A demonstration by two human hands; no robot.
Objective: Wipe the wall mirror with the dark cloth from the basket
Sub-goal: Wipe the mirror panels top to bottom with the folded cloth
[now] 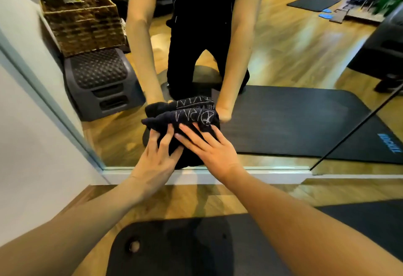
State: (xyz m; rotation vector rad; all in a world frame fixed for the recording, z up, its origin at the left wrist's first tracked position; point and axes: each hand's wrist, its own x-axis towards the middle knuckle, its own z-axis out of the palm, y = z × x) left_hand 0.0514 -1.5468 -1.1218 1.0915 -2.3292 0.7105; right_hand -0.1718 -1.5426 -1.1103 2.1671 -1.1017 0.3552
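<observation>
Nearest, black exercise mat [196, 249] on the wood floor, forearms reaching over it. Left hand [156, 162] curled into the bunched dark cloth [187, 121], fingers gripping a fold; right hand [212, 149] laid flatter, fingers spread and pressing the cloth against the wall mirror [283, 57] low down, just above its bottom frame. Best done with firm, even pressure, overlapping strokes, keeping fingertips off the glass and the printed side turned away if stiff. Beyond, reflected only: wicker basket [82, 20] atop a grey step [98, 81] beside the wall.
</observation>
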